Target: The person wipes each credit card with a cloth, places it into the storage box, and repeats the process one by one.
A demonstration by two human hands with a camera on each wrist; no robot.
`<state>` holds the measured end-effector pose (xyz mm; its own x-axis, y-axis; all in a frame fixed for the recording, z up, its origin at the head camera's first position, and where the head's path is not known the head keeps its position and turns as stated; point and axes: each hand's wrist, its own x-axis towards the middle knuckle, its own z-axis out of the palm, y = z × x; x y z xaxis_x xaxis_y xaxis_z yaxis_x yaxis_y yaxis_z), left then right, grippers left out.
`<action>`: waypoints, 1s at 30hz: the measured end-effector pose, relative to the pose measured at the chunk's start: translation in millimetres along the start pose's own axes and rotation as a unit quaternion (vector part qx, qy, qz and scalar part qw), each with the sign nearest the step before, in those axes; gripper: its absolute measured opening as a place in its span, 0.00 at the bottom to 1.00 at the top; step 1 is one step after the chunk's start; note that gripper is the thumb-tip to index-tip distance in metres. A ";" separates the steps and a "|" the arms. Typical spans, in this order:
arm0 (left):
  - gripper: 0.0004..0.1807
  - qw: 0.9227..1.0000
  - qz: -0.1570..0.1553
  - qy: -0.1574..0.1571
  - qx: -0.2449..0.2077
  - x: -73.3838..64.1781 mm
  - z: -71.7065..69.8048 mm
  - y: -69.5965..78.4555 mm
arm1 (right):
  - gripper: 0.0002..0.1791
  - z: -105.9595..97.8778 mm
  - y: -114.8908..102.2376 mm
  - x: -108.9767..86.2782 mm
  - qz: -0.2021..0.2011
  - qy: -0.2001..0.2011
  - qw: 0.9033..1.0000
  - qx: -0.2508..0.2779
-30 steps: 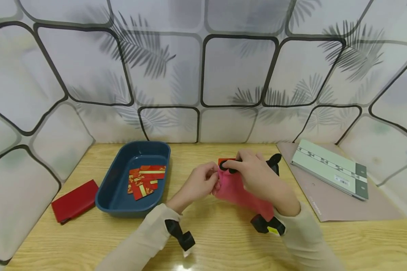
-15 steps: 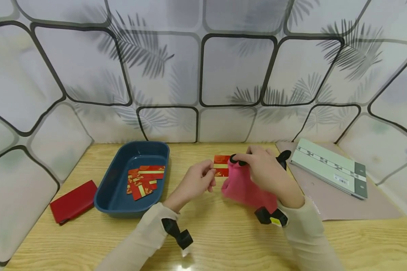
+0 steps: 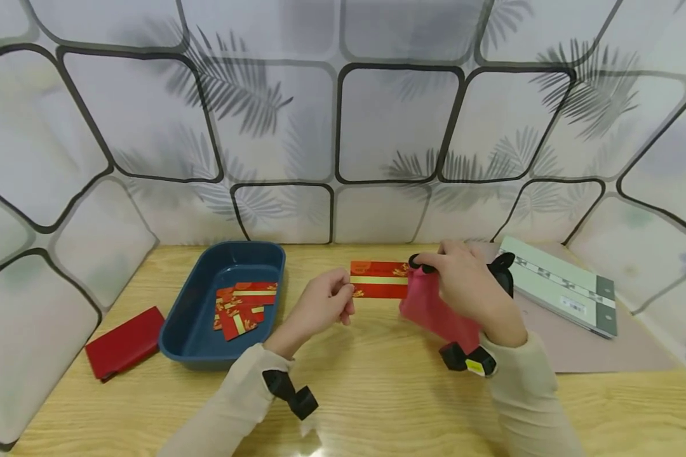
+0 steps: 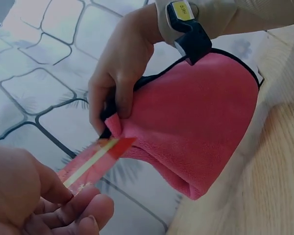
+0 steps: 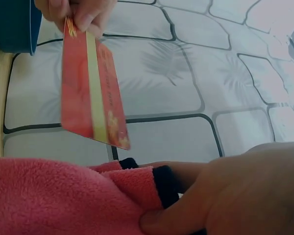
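My left hand (image 3: 322, 301) pinches a red card (image 3: 377, 279) with a gold stripe by its left end. In the right wrist view the card (image 5: 88, 88) hangs apart from the pink fuzzy cloth piece below it. That piece (image 3: 437, 311), pouch-like with black trim and a black ear-shaped tab, is gripped at its upper edge by my right hand (image 3: 465, 279). The left wrist view shows the right thumb pressed on the folded edge of the pink fleece (image 4: 201, 117). What lies inside the pink piece is hidden.
A blue tray (image 3: 202, 333) at left holds several red-and-gold cards (image 3: 242, 317). Left of it lies a red wallet-like case (image 3: 126, 343). At right, a pale green notebook (image 3: 554, 285) rests on a pinkish-grey folder (image 3: 600, 358). A patterned backdrop (image 3: 400, 127) rises behind the table.
The red card has come out of the pink piece and now shows at full length. My right hand has shifted right with the pink piece; my left hand has moved slightly left.
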<state>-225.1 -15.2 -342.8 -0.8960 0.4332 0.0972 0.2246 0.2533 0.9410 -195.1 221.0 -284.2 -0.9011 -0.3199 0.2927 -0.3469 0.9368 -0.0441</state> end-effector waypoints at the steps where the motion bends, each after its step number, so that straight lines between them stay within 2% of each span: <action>1: 0.11 1.000 -0.001 0.003 0.002 -0.9 -1.4 0.1 | 0.25 -0.5 0.3 0.2 -0.002 -0.002 1.000 0.002; 4: 0.11 1.000 -0.009 0.018 0.002 -3.1 -7.9 2.3 | 0.26 -1.0 0.5 0.9 -0.018 -0.001 1.000 0.015; 8: 0.11 0.999 -0.021 0.034 -0.019 -4.5 -20.6 4.0 | 0.26 -0.4 -0.4 2.3 -0.070 0.002 0.997 0.040; 13: 0.10 0.998 -0.025 0.060 -0.022 -9.7 -44.6 1.9 | 0.24 1.9 -6.6 5.4 -0.113 -0.010 0.991 0.067; 19: 0.10 0.994 -0.043 0.098 0.015 -25.9 -73.2 -7.4 | 0.24 14.3 -13.1 11.0 -0.132 -0.052 0.987 0.071; 24: 0.11 0.987 -0.079 0.132 0.051 -43.6 -98.2 -19.6 | 0.22 22.7 -15.8 10.2 -0.129 -0.093 0.983 0.091; 30: 0.14 0.975 -0.127 0.163 0.081 -63.5 -126.6 -33.0 | 0.22 27.3 -16.3 9.3 -0.128 -0.097 0.982 0.103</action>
<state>-224.2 -160.5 -338.9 -0.9989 0.0469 -0.0094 0.0133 0.4616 0.8870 -204.9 198.9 -306.8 -0.8036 -0.5802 0.1325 -0.5951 0.7807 -0.1908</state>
